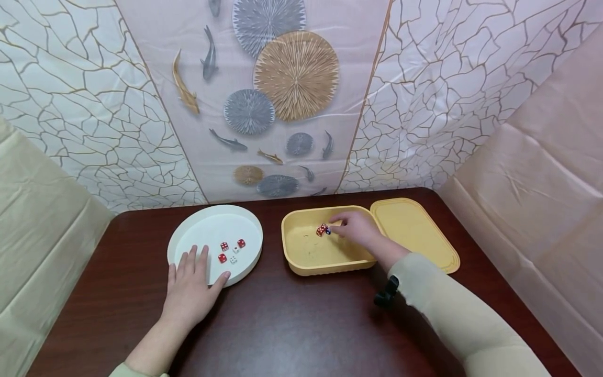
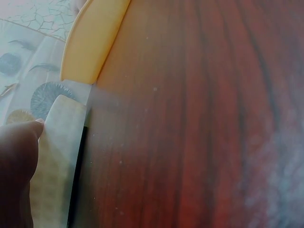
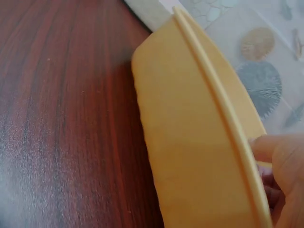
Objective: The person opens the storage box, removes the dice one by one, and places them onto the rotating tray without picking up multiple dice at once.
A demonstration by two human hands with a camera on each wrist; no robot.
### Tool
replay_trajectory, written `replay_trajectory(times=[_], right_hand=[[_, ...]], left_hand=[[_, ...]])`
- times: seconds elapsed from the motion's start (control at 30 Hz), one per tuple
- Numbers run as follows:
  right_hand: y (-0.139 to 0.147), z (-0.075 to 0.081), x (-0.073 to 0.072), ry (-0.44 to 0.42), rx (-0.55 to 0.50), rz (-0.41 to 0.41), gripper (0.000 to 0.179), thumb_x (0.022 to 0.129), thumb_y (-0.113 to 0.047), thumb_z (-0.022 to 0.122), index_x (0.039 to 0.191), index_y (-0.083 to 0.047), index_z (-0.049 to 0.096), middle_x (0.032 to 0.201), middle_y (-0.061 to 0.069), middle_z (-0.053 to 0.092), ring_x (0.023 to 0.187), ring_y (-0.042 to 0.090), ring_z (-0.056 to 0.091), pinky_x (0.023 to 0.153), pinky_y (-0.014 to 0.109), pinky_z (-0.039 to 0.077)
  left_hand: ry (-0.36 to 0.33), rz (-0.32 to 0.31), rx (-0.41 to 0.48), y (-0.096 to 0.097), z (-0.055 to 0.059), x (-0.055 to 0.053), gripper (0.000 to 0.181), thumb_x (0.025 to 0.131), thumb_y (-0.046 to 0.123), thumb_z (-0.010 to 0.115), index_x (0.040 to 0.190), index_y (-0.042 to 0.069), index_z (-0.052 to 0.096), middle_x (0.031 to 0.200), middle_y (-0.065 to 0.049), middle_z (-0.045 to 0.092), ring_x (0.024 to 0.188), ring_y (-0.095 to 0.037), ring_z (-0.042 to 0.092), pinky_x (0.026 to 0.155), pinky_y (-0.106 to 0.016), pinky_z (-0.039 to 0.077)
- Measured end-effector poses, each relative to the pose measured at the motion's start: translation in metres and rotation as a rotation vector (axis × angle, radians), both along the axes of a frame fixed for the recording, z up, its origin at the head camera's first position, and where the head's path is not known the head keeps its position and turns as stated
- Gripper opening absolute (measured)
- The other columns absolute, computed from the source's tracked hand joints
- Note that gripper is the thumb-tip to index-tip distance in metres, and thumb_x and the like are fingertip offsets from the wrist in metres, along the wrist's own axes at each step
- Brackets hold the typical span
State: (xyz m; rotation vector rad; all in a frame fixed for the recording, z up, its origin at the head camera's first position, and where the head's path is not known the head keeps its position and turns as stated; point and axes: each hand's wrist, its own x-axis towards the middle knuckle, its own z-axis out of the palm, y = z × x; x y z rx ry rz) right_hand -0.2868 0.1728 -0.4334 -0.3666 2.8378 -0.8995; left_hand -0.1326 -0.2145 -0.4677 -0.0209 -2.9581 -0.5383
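1. Right hand [image 1: 360,228]: extends over the near right corner of the yellow box [image 1: 325,269]. Thumb and forefinger stand slightly apart at the dice; whether any finger grips a die cannot be told. Right wrist view: the other fingers curl beyond the box's rim, partly hidden.

2. Contents of the box: red dice [image 1: 321,231] and one dark blue die [image 1: 328,231] form a tight cluster on the floor, just beside the right fingertips. Crowding leaves the exact number of red ones unclear.

3. Left hand [image 1: 189,293]: relaxed, with fingers straight and spread, lying across the near left rim of the round white tray [image 1: 207,225]. Its fingertips reach over the tray's interior, and the thumb lies at the near rim.

4. Contents of the tray: three scattered red dice [image 1: 224,246] and two white dice [image 1: 233,259] lie on the right half of the floor, near the left fingertips.

5. Arrangement: tray at left, box at centre right, with a narrow strip of dark wooden table [image 1: 301,324] between them. A flat yellow lid [image 1: 416,233] lies just beyond the box's right side.

6. Surroundings: a cloth [image 1: 301,78] printed with fish and round discs hangs behind the table. A small black device [image 1: 387,291] sits at the right wrist, beside the pale sleeve [image 1: 452,298].
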Motion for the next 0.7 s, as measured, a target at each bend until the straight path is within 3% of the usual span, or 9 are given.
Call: replay_trajectory(times=[0.13,0.23,0.5,0.7], right_hand=[[-0.007,-0.002,-0.001,0.030,0.137,0.025,0.026,0.092,-0.025,0.070,0.114,-0.012,0.074,0.107,0.005,0.073,0.092,0.020,0.065,0.083,0.038,0.052],[-0.011,-0.001,0.000,0.014,0.198,0.016,0.027,0.092,-0.025,0.070,0.114,-0.011,0.074,0.115,0.007,0.071,0.100,0.024,0.065,0.090,0.042,0.050],[-0.015,-0.002,-0.002,0.020,0.281,0.015,0.028,0.091,-0.028,0.070,0.115,-0.014,0.075,0.123,0.009,0.068,0.114,0.030,0.062,0.096,0.046,0.048],[-0.015,-0.005,-0.004,0.038,0.309,0.028,0.026,0.091,-0.026,0.069,0.113,-0.014,0.075,0.121,0.009,0.069,0.112,0.030,0.062,0.096,0.045,0.048]], left_hand=[[-0.003,0.001,0.004,0.001,0.000,0.000,0.089,0.096,0.062,0.048,0.155,0.001,0.023,0.157,-0.030,0.019,0.144,-0.051,0.016,0.114,-0.067,0.004],[-0.006,0.001,0.005,0.002,0.001,0.001,0.088,0.096,0.062,0.048,0.155,0.001,0.023,0.157,-0.030,0.019,0.144,-0.050,0.016,0.114,-0.066,0.004],[-0.008,0.001,0.002,0.001,-0.001,0.000,0.089,0.096,0.063,0.047,0.156,0.002,0.022,0.158,-0.029,0.018,0.144,-0.050,0.015,0.115,-0.066,0.004],[-0.014,0.000,0.006,-0.001,0.000,0.000,0.090,0.096,0.064,0.046,0.156,0.001,0.021,0.158,-0.029,0.018,0.145,-0.050,0.014,0.114,-0.066,0.003]])
